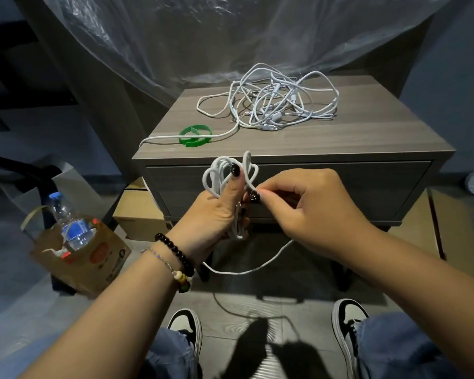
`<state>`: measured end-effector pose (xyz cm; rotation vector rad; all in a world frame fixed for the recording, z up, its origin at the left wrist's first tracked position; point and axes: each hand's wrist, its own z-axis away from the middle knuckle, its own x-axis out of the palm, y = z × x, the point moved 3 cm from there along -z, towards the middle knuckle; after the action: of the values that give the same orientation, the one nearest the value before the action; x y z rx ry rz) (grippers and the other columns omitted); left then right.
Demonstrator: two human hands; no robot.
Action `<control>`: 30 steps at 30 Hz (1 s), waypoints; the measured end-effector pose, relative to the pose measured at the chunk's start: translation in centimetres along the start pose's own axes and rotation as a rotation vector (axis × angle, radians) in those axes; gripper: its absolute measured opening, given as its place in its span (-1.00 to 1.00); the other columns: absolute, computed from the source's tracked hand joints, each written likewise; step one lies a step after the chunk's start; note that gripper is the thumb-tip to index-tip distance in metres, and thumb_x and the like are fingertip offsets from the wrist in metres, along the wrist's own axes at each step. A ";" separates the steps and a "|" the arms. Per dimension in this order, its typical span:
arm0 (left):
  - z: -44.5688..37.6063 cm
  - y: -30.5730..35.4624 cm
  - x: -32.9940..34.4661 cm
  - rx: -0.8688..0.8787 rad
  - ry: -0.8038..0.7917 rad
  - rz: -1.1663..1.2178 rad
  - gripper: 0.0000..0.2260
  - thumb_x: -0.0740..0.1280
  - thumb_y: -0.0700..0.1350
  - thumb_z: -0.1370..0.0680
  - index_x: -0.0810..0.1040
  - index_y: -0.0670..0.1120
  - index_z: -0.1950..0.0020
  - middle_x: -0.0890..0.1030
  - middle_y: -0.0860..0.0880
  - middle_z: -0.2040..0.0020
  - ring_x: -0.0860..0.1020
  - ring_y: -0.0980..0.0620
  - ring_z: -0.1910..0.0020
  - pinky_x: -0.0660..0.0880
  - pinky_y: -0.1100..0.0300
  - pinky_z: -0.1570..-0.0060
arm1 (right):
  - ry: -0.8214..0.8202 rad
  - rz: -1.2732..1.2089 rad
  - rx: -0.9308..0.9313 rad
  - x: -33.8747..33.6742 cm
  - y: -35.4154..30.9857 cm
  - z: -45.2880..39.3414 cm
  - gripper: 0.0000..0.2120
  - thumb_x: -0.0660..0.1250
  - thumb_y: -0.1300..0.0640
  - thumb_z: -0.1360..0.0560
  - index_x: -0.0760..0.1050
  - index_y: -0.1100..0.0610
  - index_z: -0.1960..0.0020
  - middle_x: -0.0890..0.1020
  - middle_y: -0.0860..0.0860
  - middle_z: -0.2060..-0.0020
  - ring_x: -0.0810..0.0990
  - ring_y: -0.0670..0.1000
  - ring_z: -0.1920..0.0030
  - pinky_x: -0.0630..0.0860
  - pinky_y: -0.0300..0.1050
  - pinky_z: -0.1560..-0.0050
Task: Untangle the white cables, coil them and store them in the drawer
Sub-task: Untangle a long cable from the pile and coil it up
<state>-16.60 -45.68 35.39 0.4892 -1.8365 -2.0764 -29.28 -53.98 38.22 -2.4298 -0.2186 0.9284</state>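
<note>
Your left hand [219, 212] grips a coiled white cable [225, 173] in front of the closed drawer [340, 187], thumb pressed up across the loops. Your right hand [309, 203] pinches a strand of that same cable just beside the left thumb, fingers curled in. A loose tail of it [246, 270] sags below both hands toward the floor. The rest of the tangled white cables [274, 102] sit piled on the desk [340, 138] top above the drawer, toward its back. One strand [175, 137] runs from the pile to the desk's front left corner, passing over a green strap [195, 136]. A paper bag [93, 255] with a water bottle [70, 222] stands on the floor left of the desk.
</note>
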 end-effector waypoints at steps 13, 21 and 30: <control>-0.3 1.3 -0.1 0.168 0.221 0.133 -0.89 0.32 -0.15 -0.56 0.48 -0.11 0.17 0.42 -0.17 0.27 0.43 -0.06 0.26 0.43 0.03 0.17 | -0.200 0.080 0.101 0.8 -0.4 0.3 -0.75 0.20 -0.06 -0.47 0.61 0.01 0.08 0.63 -0.08 0.30 0.57 0.03 0.27 0.54 0.05 0.22; -1.5 1.2 -2.4 0.088 0.428 0.569 -0.73 0.26 0.08 -0.57 0.42 -0.08 0.20 0.48 0.01 0.41 0.54 0.08 0.38 0.56 0.21 0.34 | -0.220 0.098 0.250 -0.1 -0.2 0.6 -0.68 0.16 -0.11 -0.48 0.54 0.03 0.30 0.53 -0.06 0.47 0.51 0.00 0.38 0.46 -0.05 0.33; -1.2 1.7 -3.1 0.082 0.408 0.775 -0.66 0.21 0.21 -0.56 0.43 -0.05 0.16 0.61 0.06 0.38 0.66 0.13 0.30 0.60 0.25 0.31 | -0.547 0.221 0.234 1.2 -0.5 1.0 -0.63 0.19 -0.17 -0.57 0.61 0.04 0.18 0.47 -0.06 0.48 0.40 -0.07 0.40 0.44 -0.08 0.31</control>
<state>-13.21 -45.53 37.04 0.1519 -1.5297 -1.2790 -29.06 -52.73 37.14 -1.9692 -0.0272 1.6128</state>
